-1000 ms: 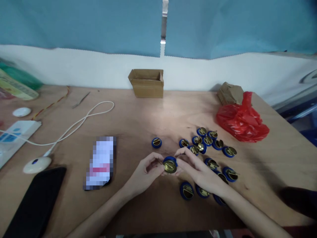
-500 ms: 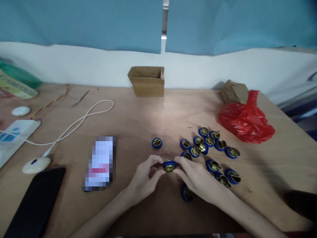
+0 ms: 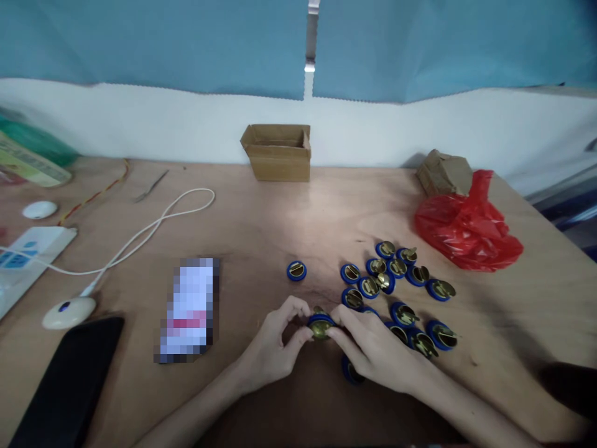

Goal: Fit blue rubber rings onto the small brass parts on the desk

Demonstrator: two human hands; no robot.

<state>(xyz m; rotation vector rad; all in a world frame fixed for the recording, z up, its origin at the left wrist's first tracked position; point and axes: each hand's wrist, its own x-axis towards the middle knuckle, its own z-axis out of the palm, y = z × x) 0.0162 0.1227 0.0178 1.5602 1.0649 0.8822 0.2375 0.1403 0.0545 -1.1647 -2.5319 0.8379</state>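
Note:
Between my two hands is a round brass piece with a blue rim (image 3: 320,330), tilted so that its domed brass face is toward me. My left hand (image 3: 273,345) pinches its left edge between thumb and fingers. On the opposite edge, my right hand (image 3: 380,348) grips it the same way. Just beyond the hands, a single similar blue-rimmed brass piece (image 3: 296,270) lies apart on the table. Several more of the same kind, such as one blue-rimmed brass piece (image 3: 441,289), are scattered to the right, some partly hidden by my right hand.
A cardboard box (image 3: 281,163) stands against the wall. At right are a red plastic bag (image 3: 466,233) and a crumpled brown carton (image 3: 443,173). To the left lie a blurred-out phone (image 3: 189,311), a black phone-like slab (image 3: 69,379), a white cable (image 3: 140,233) and a power strip (image 3: 35,255).
Both hands have come slightly toward me with the brass piece. Its near face has tipped upward, showing more of the dome. The other pieces lie as before.

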